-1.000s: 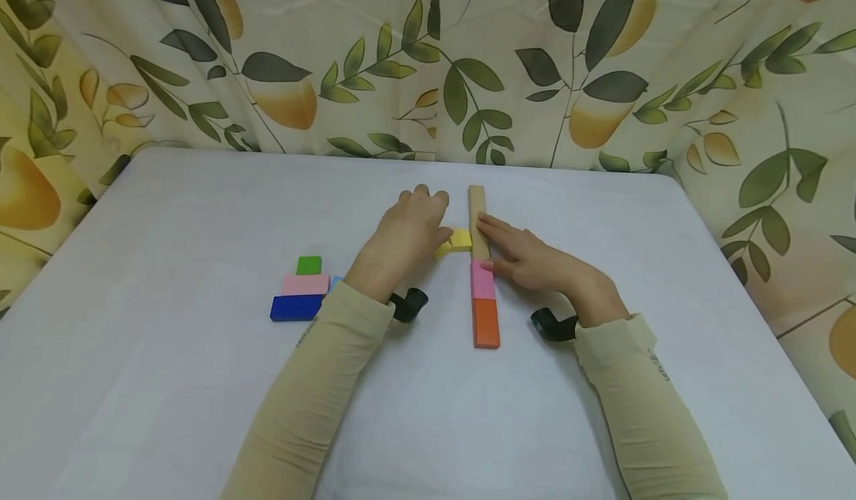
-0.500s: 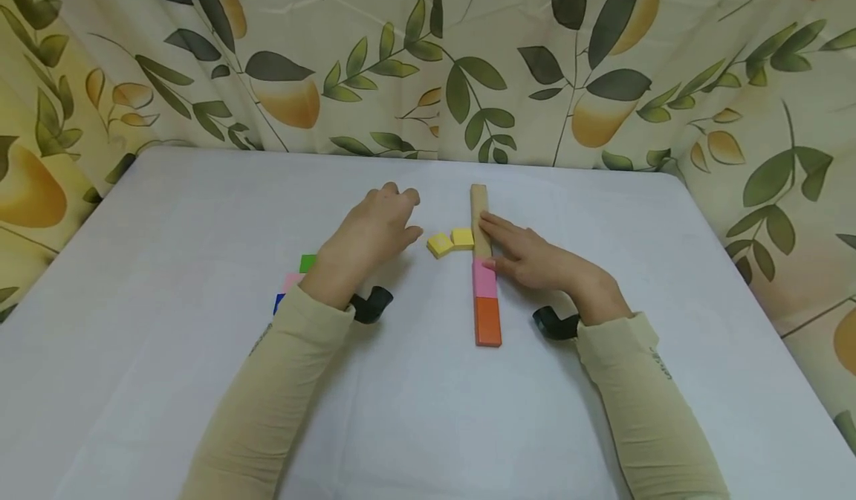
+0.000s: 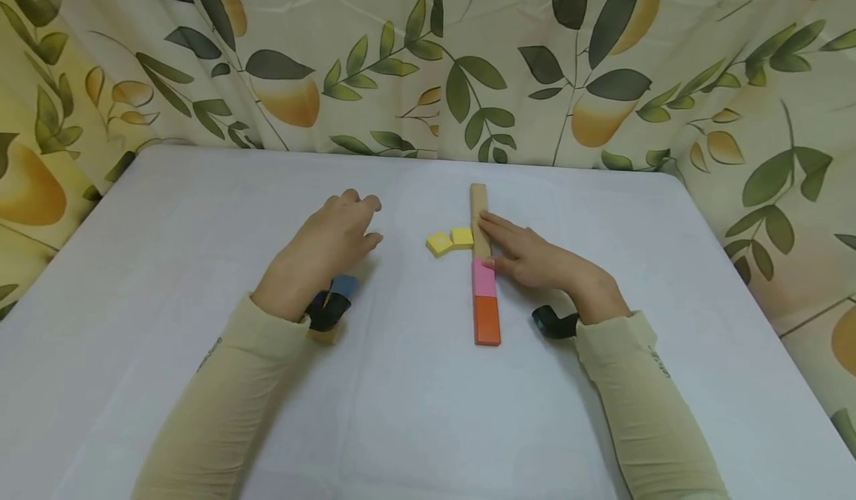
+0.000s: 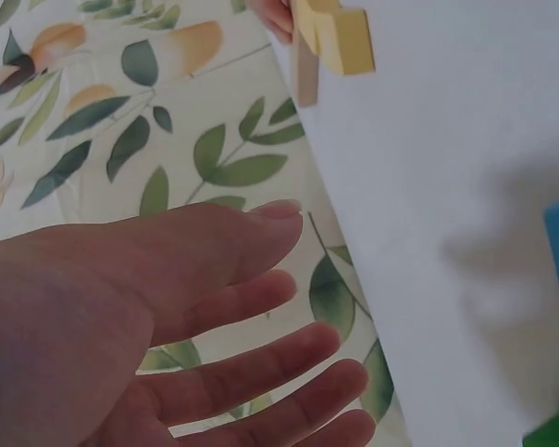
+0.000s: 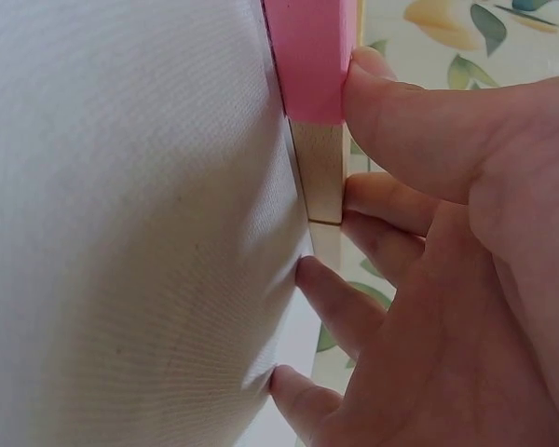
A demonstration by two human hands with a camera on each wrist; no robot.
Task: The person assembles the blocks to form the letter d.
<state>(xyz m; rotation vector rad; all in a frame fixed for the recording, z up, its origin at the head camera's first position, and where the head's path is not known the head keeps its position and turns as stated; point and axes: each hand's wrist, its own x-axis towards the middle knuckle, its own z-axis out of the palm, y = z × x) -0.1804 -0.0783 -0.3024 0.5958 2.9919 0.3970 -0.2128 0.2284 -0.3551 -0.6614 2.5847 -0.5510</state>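
My right hand (image 3: 542,266) lies beside a straight row of blocks, fingertips against its right side. That row has natural wood blocks (image 3: 479,221) at the far end, then a pink block (image 3: 484,277) and an orange block (image 3: 487,320). In the right wrist view the thumb touches the pink block (image 5: 307,56), and a seam parts two wood blocks (image 5: 319,168). Two yellow blocks (image 3: 461,238) stick out leftward from the wood, the outer one turned at an angle. My left hand (image 3: 328,240) hovers with fingers spread and holds nothing, left of the yellow blocks.
Below the left hand sit a blue block (image 3: 344,286) and a wood-coloured block (image 3: 325,334), partly behind the black wrist camera (image 3: 328,310). A green block (image 4: 554,433) peeks into the left wrist view. A patterned curtain (image 3: 401,62) hangs behind the white table (image 3: 414,411).
My left hand has moved left, away from the yellow blocks, uncovering them and passing over the loose blocks on the left. The right hand has stayed against the row.
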